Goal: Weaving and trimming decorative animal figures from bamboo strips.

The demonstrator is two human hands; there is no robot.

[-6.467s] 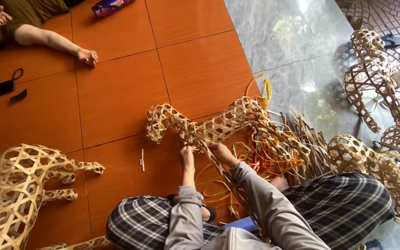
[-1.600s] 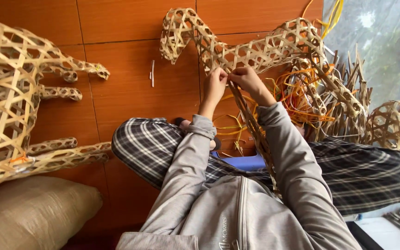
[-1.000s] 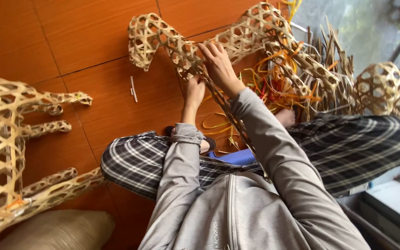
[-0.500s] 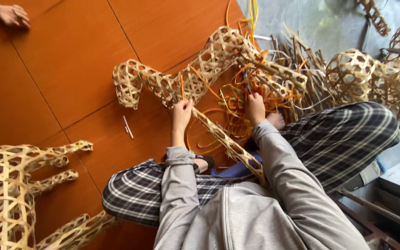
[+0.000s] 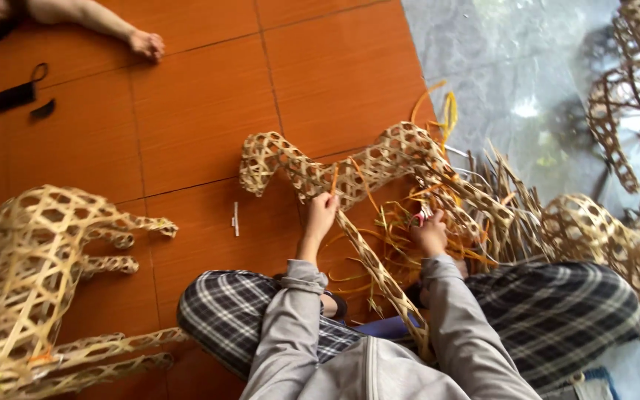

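My left hand (image 5: 321, 213) has its fingers closed on the woven bamboo frame (image 5: 350, 174) lying on the orange tile floor (image 5: 194, 118). My right hand (image 5: 431, 233) grips something red among the orange strips (image 5: 390, 244), just beside the frame.

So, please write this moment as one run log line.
left hand: grips woven bamboo frame | right hand: among orange strips | floor: orange tiles

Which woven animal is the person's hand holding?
The unfinished one in the middle; the left hand grips it. The bigger one lies untouched at the left.
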